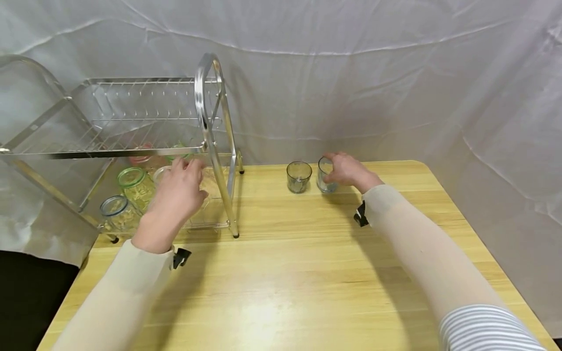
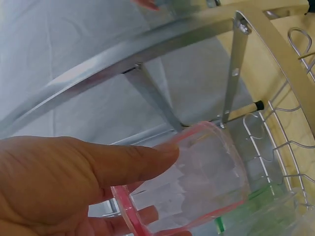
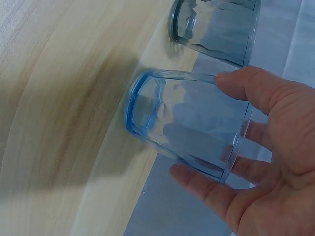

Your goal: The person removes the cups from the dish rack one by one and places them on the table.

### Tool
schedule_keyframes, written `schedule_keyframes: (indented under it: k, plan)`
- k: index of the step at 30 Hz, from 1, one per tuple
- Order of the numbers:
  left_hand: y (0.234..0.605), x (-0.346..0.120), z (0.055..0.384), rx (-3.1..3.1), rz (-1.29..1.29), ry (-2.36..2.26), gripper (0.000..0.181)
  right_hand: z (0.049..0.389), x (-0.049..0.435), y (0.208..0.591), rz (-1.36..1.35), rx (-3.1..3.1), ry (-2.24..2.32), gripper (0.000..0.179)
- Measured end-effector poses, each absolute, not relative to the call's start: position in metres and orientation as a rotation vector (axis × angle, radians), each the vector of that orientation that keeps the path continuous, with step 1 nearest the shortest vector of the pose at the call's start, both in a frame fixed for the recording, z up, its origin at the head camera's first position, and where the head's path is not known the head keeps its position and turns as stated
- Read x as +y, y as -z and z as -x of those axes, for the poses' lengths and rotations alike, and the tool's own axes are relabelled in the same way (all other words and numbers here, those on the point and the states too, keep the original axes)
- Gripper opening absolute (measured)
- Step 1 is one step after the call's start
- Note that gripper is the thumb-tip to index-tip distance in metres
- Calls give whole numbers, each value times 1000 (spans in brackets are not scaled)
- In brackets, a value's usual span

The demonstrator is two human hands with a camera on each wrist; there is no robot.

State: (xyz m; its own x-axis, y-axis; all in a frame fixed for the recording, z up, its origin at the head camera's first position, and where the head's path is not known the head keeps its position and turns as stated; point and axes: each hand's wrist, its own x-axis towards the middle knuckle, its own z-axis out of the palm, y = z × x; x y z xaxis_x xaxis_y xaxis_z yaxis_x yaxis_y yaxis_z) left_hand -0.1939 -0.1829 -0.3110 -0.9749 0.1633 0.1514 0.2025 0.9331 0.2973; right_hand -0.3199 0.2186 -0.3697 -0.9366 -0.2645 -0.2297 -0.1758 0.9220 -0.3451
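Well, left grip [image 1: 180,190] pinches a pink-edged glass [image 2: 209,177] — right grip [image 1: 349,170] clasps a bluish glass [image 3: 189,118] near its rim.

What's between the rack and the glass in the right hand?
A grey glass, standing on the table, nearer the held glass than the rack. Between grey glass and rack, bare table. Shows in the head view.

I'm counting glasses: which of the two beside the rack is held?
The bluish glass, right-hand one in the head view, gripped by the right hand; the greyish glass stands untouched.
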Motion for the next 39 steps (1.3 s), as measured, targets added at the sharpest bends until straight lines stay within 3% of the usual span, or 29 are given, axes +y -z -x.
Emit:
schedule_keyframes:
  k: [23, 39]
  plan:
    - [291, -178, 127, -3090, 240, 430, 63, 315, 224, 364, 302, 2857, 474, 97]
    - [296, -141, 107, -3110, 411, 570, 63, 275, 227, 352, 373, 3016, 633, 95]
